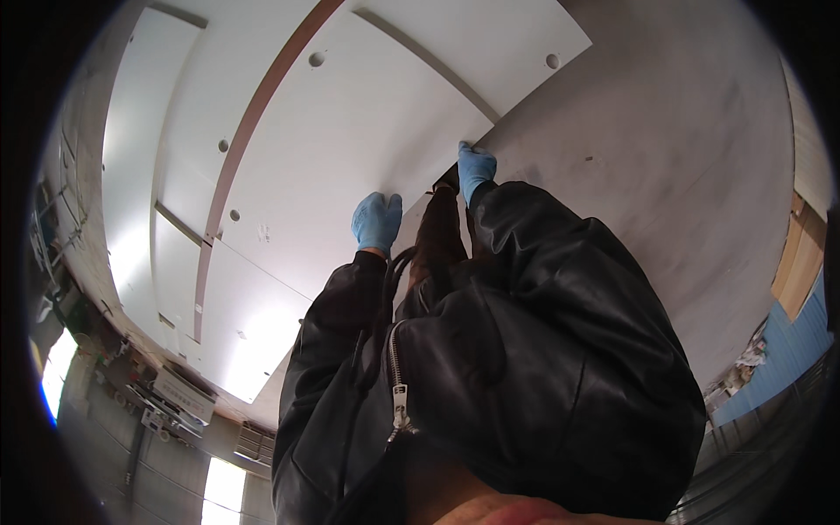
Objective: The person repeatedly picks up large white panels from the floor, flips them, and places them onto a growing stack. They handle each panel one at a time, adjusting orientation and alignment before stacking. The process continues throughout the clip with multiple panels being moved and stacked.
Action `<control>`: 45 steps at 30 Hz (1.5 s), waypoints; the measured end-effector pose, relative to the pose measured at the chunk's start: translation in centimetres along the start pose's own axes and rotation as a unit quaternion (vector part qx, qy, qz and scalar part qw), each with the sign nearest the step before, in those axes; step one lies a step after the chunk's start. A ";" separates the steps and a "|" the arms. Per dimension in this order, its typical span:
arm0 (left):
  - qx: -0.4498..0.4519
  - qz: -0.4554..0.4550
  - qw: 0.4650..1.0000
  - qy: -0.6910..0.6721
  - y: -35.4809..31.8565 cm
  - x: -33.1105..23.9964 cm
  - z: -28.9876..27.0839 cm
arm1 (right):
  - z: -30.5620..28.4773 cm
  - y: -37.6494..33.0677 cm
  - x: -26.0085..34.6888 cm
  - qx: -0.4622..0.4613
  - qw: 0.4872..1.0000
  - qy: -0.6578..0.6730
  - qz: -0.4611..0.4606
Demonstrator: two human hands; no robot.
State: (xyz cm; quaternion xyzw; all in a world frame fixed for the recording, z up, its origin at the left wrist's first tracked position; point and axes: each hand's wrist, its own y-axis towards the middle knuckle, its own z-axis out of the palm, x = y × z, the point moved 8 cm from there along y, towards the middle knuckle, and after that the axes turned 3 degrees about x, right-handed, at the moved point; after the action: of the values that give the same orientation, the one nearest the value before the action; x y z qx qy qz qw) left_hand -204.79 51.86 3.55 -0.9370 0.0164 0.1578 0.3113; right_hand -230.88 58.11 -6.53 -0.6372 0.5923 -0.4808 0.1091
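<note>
A large white panel (350,122) with round holes lies in front of me, its near edge running slantwise past my feet. My left hand (376,221), in a blue glove, is closed at that near edge with its fingers curled. Farther along the same edge, to the right, my right hand (476,166) wears a matching glove and grips close to the panel's corner. The undersides of my fingers are hidden in both hands.
More white panels (516,35) lie beyond and to the left, with a brown strip (254,114) between them. Grey floor (647,175) spreads to the right. Brown boards (798,254) stand at the far right, and cluttered equipment (171,407) is at the lower left.
</note>
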 end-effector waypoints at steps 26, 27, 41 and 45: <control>-0.083 0.081 0.975 0.191 28.4 -5.1 -13.1 | 0.2 -1.1 -0.4 0.068 0.995 0.072 0.013; -0.088 0.092 0.972 0.196 28.3 -5.4 -13.2 | 0.3 -1.0 -0.4 0.068 0.993 0.091 0.013; -0.083 0.088 0.975 0.185 27.3 -6.0 -13.3 | -0.6 -0.3 -0.3 0.097 0.988 0.119 -0.031; -0.089 0.085 0.978 0.169 27.1 -6.1 -13.4 | -3.6 3.6 1.1 0.176 0.955 0.236 0.028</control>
State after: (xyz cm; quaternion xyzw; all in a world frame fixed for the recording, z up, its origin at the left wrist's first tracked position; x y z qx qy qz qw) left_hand -210.25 21.75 -0.14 -0.9693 0.1341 0.0235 0.2047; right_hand -236.10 57.72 -6.70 -0.4600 0.5246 -0.7107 0.0901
